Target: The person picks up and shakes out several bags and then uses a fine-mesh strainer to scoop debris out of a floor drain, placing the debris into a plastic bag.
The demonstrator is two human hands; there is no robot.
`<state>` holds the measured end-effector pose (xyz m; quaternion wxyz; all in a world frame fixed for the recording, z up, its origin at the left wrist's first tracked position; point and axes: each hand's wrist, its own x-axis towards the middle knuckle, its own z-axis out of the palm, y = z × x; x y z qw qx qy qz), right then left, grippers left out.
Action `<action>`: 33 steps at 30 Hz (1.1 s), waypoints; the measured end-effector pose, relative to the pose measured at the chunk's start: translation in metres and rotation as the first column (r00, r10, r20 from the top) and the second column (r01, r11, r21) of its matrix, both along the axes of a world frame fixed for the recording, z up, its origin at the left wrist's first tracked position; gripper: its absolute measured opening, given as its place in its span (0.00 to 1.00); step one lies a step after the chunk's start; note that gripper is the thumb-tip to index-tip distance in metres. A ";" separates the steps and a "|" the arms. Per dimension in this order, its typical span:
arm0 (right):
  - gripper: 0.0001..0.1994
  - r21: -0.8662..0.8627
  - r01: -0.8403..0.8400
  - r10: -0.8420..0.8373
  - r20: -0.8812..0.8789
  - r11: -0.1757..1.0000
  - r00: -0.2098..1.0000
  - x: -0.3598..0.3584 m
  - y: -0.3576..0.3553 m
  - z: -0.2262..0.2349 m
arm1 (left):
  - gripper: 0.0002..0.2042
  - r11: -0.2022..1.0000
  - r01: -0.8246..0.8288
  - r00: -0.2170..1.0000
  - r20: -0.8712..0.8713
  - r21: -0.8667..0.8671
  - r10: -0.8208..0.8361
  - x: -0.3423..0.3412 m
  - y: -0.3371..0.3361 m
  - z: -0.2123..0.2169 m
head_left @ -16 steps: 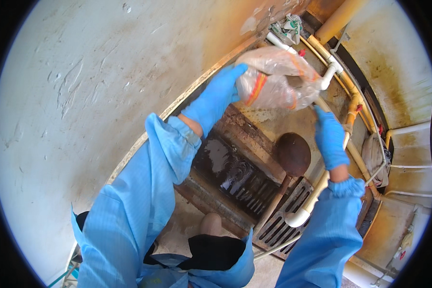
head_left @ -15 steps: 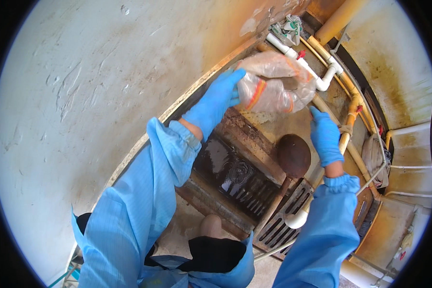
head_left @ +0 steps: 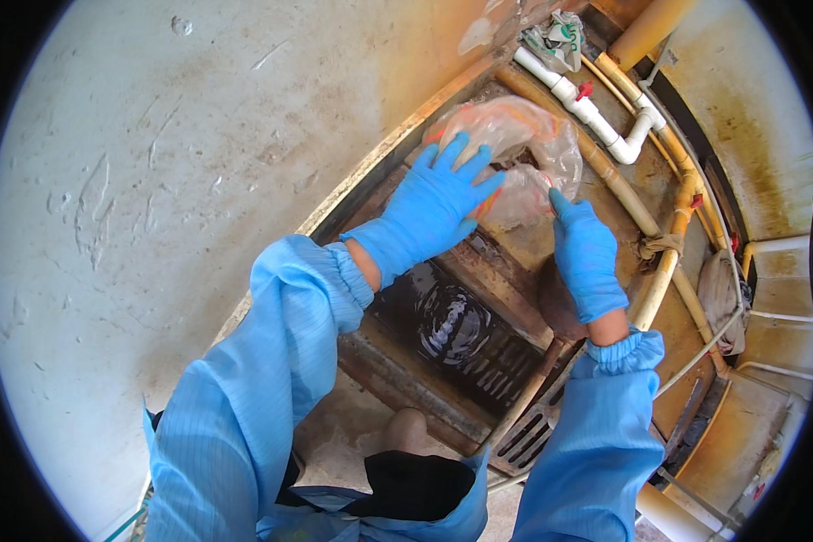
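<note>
A clear, crumpled plastic bag [head_left: 524, 149] with orange contents sits at the far edge of a rusty floor drain. My left hand [head_left: 429, 208], in a blue glove, lies on the bag's left side with its fingers spread. My right hand [head_left: 585, 253], also gloved in blue, touches the bag's right side with its fingertips. Both blue sleeves come up from the lower edge. Whether either hand grips the bag is unclear.
Below the hands a drain channel [head_left: 447, 325] holds dark water, with a metal grate [head_left: 524, 434] beside it. White pipes with a red valve [head_left: 587, 107] and yellowed pipes [head_left: 664, 262] run along the right. A pale wall [head_left: 154, 181] fills the left.
Both hands and the bag have come down and toward me. My left hand's fingers have spread flat over the bag, and my right hand has closed in on its right side.
</note>
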<state>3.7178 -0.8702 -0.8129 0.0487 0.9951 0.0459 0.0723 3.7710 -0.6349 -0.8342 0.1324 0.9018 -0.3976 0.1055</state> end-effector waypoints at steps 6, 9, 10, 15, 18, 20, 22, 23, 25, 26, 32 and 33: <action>0.18 0.093 -0.009 0.005 0.037 0.996 0.999 -0.028 -0.030 0.054 | 0.32 0.954 -0.165 0.984 -0.025 0.252 0.177 0.010 0.021 -0.017; 0.23 0.113 -0.040 0.036 0.037 0.993 0.999 -0.050 -0.058 0.077 | 0.32 0.958 -0.217 0.972 -0.044 0.189 0.229 0.014 0.013 -0.020; 0.23 0.117 -0.041 0.040 0.012 0.992 0.999 -0.054 -0.061 0.082 | 0.31 0.956 -0.244 0.964 -0.064 0.163 0.257 0.015 0.009 -0.022; 0.23 0.014 0.003 -0.004 0.052 1.000 0.999 -0.076 -0.059 0.080 | 0.28 0.926 -0.347 0.882 -0.388 -0.147 0.269 0.026 0.002 -0.020; 0.22 0.217 0.003 0.020 -0.102 0.976 0.995 -0.089 -0.062 0.089 | 0.24 0.853 -0.376 0.863 -0.471 -0.361 0.181 0.027 0.002 -0.024; 0.21 0.453 0.055 0.000 -0.121 0.890 0.993 -0.101 -0.075 0.082 | 0.27 0.806 -0.454 0.834 -0.500 -0.379 0.234 0.033 0.008 -0.036; 0.20 0.633 0.382 -0.257 -0.284 0.673 0.924 -0.102 -0.079 0.078 | 0.29 0.838 -0.493 0.787 -0.532 -0.235 0.314 0.037 0.015 -0.041; 0.20 0.630 0.501 -0.363 -0.346 0.593 0.865 -0.099 -0.081 0.078 | 0.29 0.851 -0.490 0.763 -0.565 -0.188 0.314 0.037 0.012 -0.039; 0.20 0.712 0.488 -0.336 -0.358 0.506 0.871 -0.084 -0.081 0.054 | 0.31 0.869 -0.465 0.759 -0.580 -0.168 0.294 0.036 0.009 -0.047; 0.20 0.726 0.492 -0.318 -0.379 0.481 0.869 -0.072 -0.078 0.039 | 0.31 0.875 -0.457 0.756 -0.588 -0.160 0.287 0.036 0.006 -0.051; 0.19 0.846 0.366 -0.366 -0.224 0.387 0.903 -0.088 -0.026 0.055 | 0.26 0.879 -0.376 0.709 -0.702 -0.294 0.068 0.027 0.026 -0.044; 0.19 0.872 0.364 -0.368 -0.237 0.328 0.899 -0.098 -0.021 0.060 | 0.25 0.855 -0.389 0.692 -0.722 -0.344 0.024 0.025 0.035 -0.040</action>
